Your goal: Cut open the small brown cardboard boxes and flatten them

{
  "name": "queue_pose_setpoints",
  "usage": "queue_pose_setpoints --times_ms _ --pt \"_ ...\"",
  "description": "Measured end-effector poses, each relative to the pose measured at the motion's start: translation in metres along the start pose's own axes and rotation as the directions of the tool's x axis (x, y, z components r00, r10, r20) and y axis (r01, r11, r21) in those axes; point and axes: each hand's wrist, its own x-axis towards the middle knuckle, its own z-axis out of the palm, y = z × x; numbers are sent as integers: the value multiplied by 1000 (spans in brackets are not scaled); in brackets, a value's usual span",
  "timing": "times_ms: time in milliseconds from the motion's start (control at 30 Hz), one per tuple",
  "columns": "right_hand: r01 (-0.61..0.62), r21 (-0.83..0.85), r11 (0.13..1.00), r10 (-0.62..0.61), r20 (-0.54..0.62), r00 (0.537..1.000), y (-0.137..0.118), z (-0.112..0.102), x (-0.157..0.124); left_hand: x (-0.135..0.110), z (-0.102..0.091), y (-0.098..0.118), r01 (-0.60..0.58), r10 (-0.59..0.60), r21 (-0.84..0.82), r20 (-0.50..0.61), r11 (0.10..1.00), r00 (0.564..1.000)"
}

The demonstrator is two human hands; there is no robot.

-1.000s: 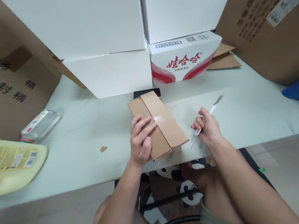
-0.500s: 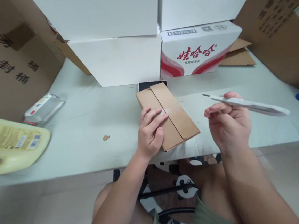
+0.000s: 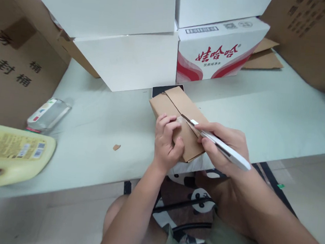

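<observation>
A small flat brown cardboard box (image 3: 168, 103) lies at an angle near the front edge of the table, a seam running along its top. My left hand (image 3: 167, 145) holds it down, fingers curled against the top and near side. Clear tape shows on the seam by the fingertips. In my right hand (image 3: 233, 137) is a white utility knife (image 3: 233, 154), gripped with its blade out. The blade tip meets the seam at the tape, close to my left fingers; how deep it goes I cannot tell.
A dark-screened device (image 3: 161, 90) lies partly under the box's far end. White cartons (image 3: 145, 63) and a red-lettered carton (image 3: 213, 62) stand behind. At left are a clear plastic container (image 3: 50, 116) and a yellow jug (image 3: 20, 155). A cardboard scrap (image 3: 116, 147) lies left of my hand.
My right hand has come down and left with the utility knife, from above the table's right side to the box's seam. My left fingers have curled more on the box.
</observation>
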Motion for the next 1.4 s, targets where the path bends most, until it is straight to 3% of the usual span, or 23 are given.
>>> queue_pose_setpoints --times_ms 633,767,900,967,1000,1067,1100,1133,1200,1267,1333,1400 --pt "105 -140 984 -112 -38 993 0 9 8 0 0 -1 6 -6 33 15 999 1000" --pt "81 -80 994 -85 -58 995 2 10 7 0 0 -2 7 -7 40 23 999 1000" --pt "50 53 997 -41 -151 988 6 2 -5 -1 -1 -2 4 -4 4 12 1000 1000" --pt "67 126 990 -31 -266 963 9 -2 -10 -2 -2 -2 6 -5 -2 6 1000 1000" --pt "117 158 980 -51 -369 928 11 -2 -11 -2 -3 -2 8 -8 -1 7 1000 1000" --pt "208 177 962 -69 -579 812 20 -2 -9 -4 -5 -5 17 -17 -4 14 1000 1000" --pt "194 155 969 -53 -634 771 27 -2 -7 -4 -6 -8 23 -23 -15 18 1000 1000" --pt "125 110 986 -26 -639 769 36 -2 -5 -5 -9 -12 30 -29 -35 24 999 999" --pt "-132 -56 990 87 -502 861 58 -1 -2 -5 -15 -23 61 -57 -93 46 994 997" --pt "-316 -273 909 237 -287 928 83 1 -1 -4 -25 -35 137 -125 -178 74 975 989" --pt "-375 -414 830 357 -122 926 107 2 -1 -1 -39 -46 265 -259 -308 64 914 964" --pt "-403 -496 769 457 -12 889 124 3 -1 2 -56 -54 406 -434 -462 49 789 900"
